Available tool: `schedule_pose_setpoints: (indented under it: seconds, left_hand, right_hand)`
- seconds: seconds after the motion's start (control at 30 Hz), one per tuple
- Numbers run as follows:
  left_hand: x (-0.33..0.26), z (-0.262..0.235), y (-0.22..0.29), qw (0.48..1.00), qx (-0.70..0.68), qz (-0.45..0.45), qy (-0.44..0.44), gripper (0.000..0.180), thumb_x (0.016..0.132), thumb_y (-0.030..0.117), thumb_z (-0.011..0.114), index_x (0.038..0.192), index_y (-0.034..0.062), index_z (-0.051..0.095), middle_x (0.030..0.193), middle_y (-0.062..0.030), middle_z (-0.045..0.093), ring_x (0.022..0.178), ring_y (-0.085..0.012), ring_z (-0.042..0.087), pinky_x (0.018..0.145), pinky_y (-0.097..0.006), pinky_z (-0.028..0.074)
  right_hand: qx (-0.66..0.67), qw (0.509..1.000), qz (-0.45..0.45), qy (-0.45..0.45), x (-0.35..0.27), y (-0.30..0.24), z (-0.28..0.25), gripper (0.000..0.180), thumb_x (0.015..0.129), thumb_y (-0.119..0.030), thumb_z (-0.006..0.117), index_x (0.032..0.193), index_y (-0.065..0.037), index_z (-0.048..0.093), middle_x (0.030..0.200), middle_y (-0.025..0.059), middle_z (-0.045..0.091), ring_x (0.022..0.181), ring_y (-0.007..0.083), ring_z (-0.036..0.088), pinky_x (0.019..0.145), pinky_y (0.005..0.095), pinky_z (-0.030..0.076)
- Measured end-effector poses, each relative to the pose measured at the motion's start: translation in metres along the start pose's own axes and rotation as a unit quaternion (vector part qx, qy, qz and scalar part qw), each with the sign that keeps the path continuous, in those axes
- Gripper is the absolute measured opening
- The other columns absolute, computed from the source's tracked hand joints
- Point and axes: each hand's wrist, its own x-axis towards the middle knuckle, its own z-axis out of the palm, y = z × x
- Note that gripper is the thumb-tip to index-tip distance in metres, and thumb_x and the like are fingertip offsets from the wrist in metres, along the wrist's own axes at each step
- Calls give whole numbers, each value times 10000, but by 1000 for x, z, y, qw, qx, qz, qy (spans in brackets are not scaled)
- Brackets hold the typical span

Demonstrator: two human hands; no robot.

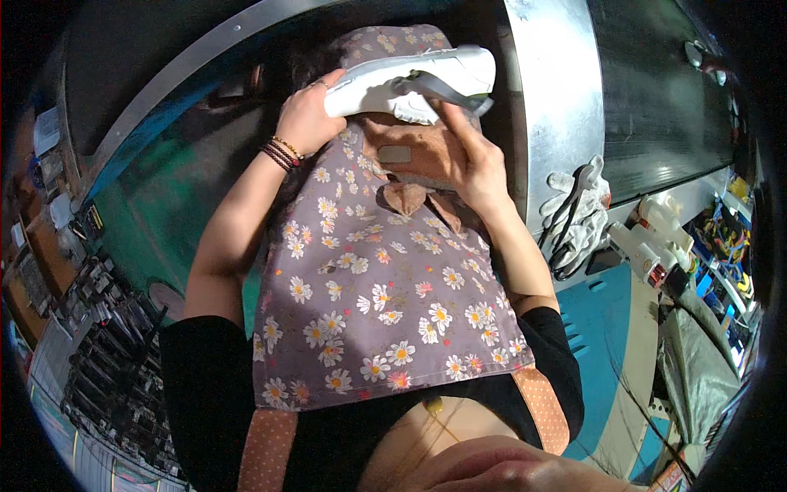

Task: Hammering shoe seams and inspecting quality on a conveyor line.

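Note:
I hold a white and grey sports shoe (410,82) sideways in front of me, above my flowered apron (385,287). My left hand (307,119) grips the shoe's left end, with several bracelets on that wrist. My right hand (475,160) is under the shoe's right part, its fingers closed around the grey strap area and pressing a brown cloth piece (410,168) on the apron's chest. The shoe's sole side faces up and away from me.
A metal machine panel (553,107) rises on the right, with white work gloves (574,213) and white bottles (656,238) on a ledge beside it. A dark curved belt (164,90) runs at the upper left. Racks of small dark parts (106,328) fill the lower left.

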Motion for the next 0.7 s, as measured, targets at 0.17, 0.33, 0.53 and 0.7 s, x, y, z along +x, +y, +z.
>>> schedule_pose_setpoints:
  seconds: [0.17,0.33,0.53,0.7]
  left_hand:
    - [1,-4,7,999,29,-9,-11,666,661,160,649,1313,102,526,1065,-212,650,965,-370,631,852,-431,511]
    - [4,-7,8,999,33,-12,-23,664,660,163,642,1312,106,530,1057,-217,649,962,-371,633,845,-431,515]
    - [6,-11,10,999,41,-11,-27,688,642,168,655,1314,99,528,1029,-226,653,951,-377,636,848,-431,515]
    - [14,-14,9,998,28,-14,-60,694,628,178,694,1296,71,539,1048,-218,652,971,-369,632,857,-419,513]
  right_hand:
    - [56,982,-67,165,-4,3,7,466,856,32,579,1310,-53,517,1097,233,639,985,358,654,819,369,531]
    - [-45,995,61,69,8,12,-13,514,863,-28,587,1344,-193,508,1095,211,642,964,355,652,785,422,545]
    - [-44,976,-24,213,8,35,-12,554,893,-5,552,1412,-154,432,1147,219,631,995,328,664,806,347,516]
    - [9,977,35,210,11,32,-20,492,934,-7,518,1411,-84,428,1308,165,570,1193,288,565,937,320,463]
